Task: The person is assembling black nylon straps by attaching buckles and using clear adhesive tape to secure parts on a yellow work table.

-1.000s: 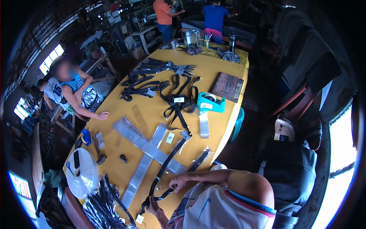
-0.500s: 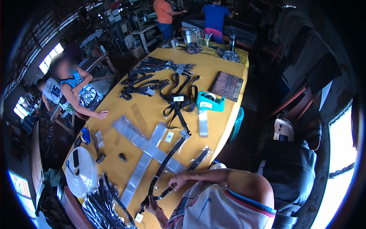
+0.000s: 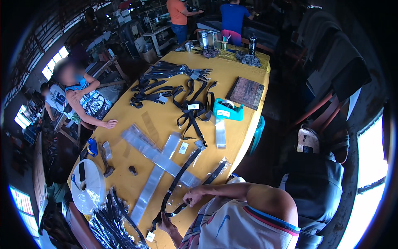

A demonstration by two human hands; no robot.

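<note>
Near the table's front edge, my left hand (image 3: 166,224) is closed on a black strap (image 3: 169,193), close to its lower end, where a small white tag (image 3: 150,236) lies. Just to the right and farther up, my right hand (image 3: 191,197) pinches another stretch of the black strap, its fingers bent. One length runs up the table to a clear plastic end beside a tangle of black straps (image 3: 194,107). Beyond my right hand lies a strap in a clear sleeve (image 3: 217,171). Clear plastic sleeves (image 3: 151,189) cross one another left of my hands.
A white roll (image 3: 88,189) and a heap of wrapped black straps (image 3: 112,222) sit at the left. A teal tape dispenser (image 3: 229,111), a dark board (image 3: 246,92) and more wrapped straps (image 3: 172,70) lie farther off. A person's hand (image 3: 110,124) rests at the left edge.
</note>
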